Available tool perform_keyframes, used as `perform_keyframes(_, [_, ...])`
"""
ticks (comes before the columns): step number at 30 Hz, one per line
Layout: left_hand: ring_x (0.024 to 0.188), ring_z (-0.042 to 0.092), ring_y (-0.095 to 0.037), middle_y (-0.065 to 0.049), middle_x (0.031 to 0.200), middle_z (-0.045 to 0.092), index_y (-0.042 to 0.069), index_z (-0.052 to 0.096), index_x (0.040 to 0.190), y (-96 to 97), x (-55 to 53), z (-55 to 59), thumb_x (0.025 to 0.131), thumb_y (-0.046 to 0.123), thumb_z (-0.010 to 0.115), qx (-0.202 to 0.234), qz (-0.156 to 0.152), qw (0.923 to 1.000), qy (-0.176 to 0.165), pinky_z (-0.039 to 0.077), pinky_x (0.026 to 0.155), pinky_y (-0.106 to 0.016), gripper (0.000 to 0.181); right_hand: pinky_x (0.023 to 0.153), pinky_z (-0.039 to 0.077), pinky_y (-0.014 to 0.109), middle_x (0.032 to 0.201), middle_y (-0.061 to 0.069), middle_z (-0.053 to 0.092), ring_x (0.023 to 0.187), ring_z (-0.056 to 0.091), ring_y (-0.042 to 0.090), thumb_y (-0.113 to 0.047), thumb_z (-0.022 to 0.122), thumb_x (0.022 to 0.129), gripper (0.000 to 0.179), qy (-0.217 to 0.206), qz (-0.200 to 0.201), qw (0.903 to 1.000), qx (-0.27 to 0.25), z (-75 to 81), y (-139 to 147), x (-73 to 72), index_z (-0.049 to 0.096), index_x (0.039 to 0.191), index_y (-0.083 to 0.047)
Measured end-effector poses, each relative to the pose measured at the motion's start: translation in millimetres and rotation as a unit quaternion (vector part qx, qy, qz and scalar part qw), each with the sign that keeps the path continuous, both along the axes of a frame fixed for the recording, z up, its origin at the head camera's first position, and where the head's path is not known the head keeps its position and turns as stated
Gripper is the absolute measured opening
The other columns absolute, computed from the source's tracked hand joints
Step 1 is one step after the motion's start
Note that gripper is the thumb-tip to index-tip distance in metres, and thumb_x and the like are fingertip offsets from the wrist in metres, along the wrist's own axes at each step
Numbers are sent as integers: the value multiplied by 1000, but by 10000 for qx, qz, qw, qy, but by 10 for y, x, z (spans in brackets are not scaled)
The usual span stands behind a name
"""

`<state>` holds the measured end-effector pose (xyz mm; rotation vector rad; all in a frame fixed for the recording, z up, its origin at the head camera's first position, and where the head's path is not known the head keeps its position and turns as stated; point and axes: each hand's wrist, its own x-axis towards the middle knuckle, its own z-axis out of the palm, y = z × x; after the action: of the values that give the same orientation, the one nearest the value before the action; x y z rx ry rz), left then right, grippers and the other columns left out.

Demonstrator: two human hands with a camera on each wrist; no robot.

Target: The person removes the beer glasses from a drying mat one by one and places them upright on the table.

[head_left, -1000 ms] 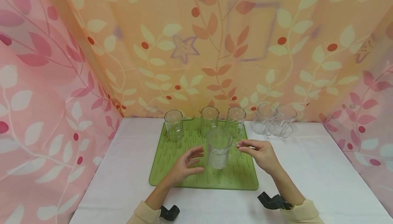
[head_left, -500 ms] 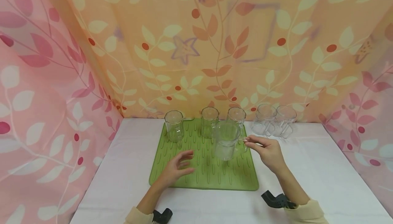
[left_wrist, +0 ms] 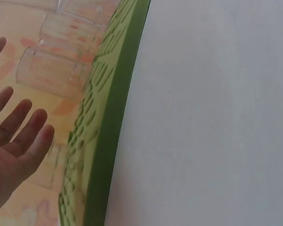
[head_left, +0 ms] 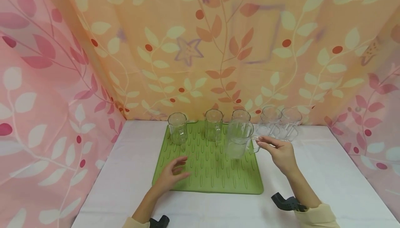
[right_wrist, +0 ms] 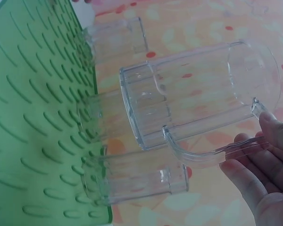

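My right hand (head_left: 281, 153) pinches the handle (right_wrist: 193, 157) of a clear glass mug (head_left: 235, 150) between thumb and fingers. The mug is upright with its thick base lifted above the green ridged drying mat (head_left: 206, 181), as the right wrist view shows. In the head view it overlaps the lower part of a mug (head_left: 240, 114) at the mat's back right. My left hand (head_left: 170, 176) hovers over the mat's front left, fingers spread and holding nothing; the left wrist view shows its fingers (left_wrist: 26, 125) apart from everything.
Two more clear mugs stand along the mat's back, one at the left (head_left: 177, 127) and one in the middle (head_left: 214, 124). On the white tablecloth (head_left: 315, 172), right of the mat, stand two mugs (head_left: 270, 115) close together. Patterned curtains (head_left: 218, 65) close off the back and sides.
My right hand has carried the mug rightward and toward the back of the mat. My left hand has drawn away from the mug, to the left.
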<state>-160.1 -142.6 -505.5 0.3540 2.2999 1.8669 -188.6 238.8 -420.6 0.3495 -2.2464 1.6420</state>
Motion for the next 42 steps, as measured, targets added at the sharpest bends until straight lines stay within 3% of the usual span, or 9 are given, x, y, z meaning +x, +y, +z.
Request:
perform_keyframes(9, [130, 48, -35, -16, 143, 51, 6, 51, 138, -173, 26, -16, 84, 14, 76, -448, 586, 9973, -32, 37, 113, -54, 60, 77, 52, 5, 85, -34, 67, 82, 66, -14, 4, 70, 84, 28, -151, -437, 9989, -17, 35, 122, -16, 66, 108, 18])
perform_keyframes(20, [134, 46, -37, -14, 144, 51, 6, 49, 140, -313, 41, -24, 82, 17, 78, -884, 845, 9923, 195, 35, 115, -54, 66, 78, 50, 3, 83, -37, 65, 85, 64, -17, 0, 73, 84, 30, -101, -833, 9964, 118, 71, 217, -63, 67, 109, 15])
perform_keyframes(32, [140, 37, -43, -19, 151, 39, 12, 42, 146, -510, 67, -79, 78, 28, 82, -1773, 1010, 9790, -10, 27, 115, -63, 81, 75, 55, 9, 84, -19, 74, 78, 71, -4, 8, 70, 83, 34, -83, -667, 9930, -971, 121, 332, -86, 58, 110, 26])
perform_keyframes(38, [140, 35, -45, -24, 152, 36, 7, 37, 148, -606, 81, -65, 75, 31, 83, -2154, 935, 9720, -17, 25, 116, -63, 89, 73, 57, 15, 85, -8, 77, 78, 74, 3, 16, 67, 81, 27, 233, -432, 9844, -1688, 174, 402, -107, 65, 108, 18])
perform_keyframes(42, [142, 31, -47, -26, 152, 34, 4, 35, 148, -677, 62, -49, 74, 31, 84, -2436, 901, 9657, -15, 25, 116, -62, 92, 72, 57, 15, 85, -7, 77, 79, 74, 4, 17, 66, 81, 28, 309, -569, 9808, -1839, 234, 471, -124, 66, 109, 17])
